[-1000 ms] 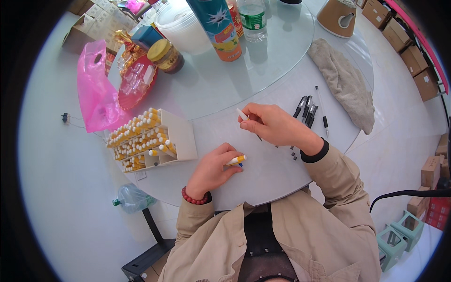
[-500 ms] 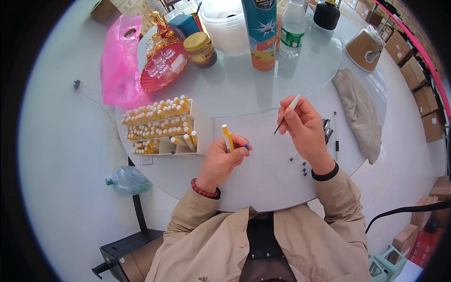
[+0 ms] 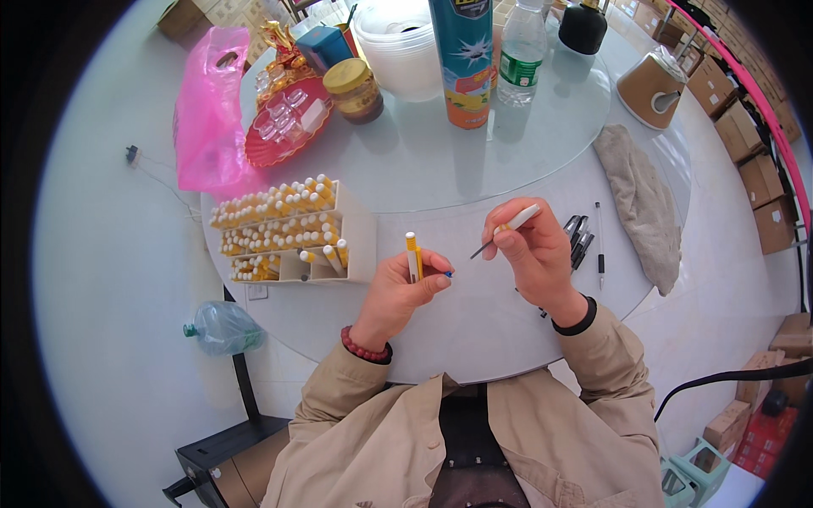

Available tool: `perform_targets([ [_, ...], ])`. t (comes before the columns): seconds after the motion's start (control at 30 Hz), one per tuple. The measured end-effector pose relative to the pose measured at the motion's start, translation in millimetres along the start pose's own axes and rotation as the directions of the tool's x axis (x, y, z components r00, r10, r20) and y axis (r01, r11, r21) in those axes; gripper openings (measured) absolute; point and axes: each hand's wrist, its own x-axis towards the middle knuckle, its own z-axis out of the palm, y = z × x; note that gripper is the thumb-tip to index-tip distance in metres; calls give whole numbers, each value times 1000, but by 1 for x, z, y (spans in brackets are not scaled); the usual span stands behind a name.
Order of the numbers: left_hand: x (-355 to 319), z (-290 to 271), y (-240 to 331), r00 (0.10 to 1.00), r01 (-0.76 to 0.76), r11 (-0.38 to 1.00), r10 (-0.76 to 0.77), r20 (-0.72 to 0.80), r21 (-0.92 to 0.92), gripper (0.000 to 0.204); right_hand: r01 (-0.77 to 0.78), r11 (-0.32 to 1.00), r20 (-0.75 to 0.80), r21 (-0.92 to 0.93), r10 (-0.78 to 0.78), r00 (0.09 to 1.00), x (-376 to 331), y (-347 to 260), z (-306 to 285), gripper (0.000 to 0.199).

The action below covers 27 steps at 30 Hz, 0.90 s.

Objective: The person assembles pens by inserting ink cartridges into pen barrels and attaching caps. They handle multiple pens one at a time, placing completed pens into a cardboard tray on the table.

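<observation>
My left hand is closed around a yellow-and-white pen-like tube that stands upright. A small blue tip shows at its thumb and forefinger; whether it belongs to another piece, I cannot tell. Up and to the right, my right hand pinches a slim white-handled tool with a thin dark shaft. That shaft points down-left toward the left hand, a short gap apart. To the left stands a white compartment rack filled with several rows of yellow tubes with white ends.
Right of my right hand lie several black pens and a single thin pen, beside a grey cloth. Behind stand a spray can, a water bottle, a lidded jar and a red tray.
My right hand has come down and left, nearer the left hand, and its tool has tilted flatter. The left hand keeps its hold. Small black pieces near the right wrist are now mostly hidden.
</observation>
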Motion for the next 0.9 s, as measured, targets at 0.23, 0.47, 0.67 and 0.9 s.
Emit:
perform_targets([
  [0.23, -2, 1, 1, 1000, 29, 1000, -29, -5, -10, 13, -33, 999, 21, 4, 33, 999, -2, 1, 0, 15],
  [0.47, -3, 2, 4, 1000, 30, 999, -30, 8, -38, 12, -30, 999, 31, -13, 30, 999, -2, 3, -1, 15],
  [0.67, -3, 1, 3, 1000, 18, 990, -18, 2, -141, 12, -155, 986, 17, -55, 157, 988, 1, 1, -2, 18],
  [0.9, 0, -3, 3, 999, -35, 967, 29, -29, -251, 14, -398, 908, 60, -132, 408, 911, 14, -24, -25, 9],
])
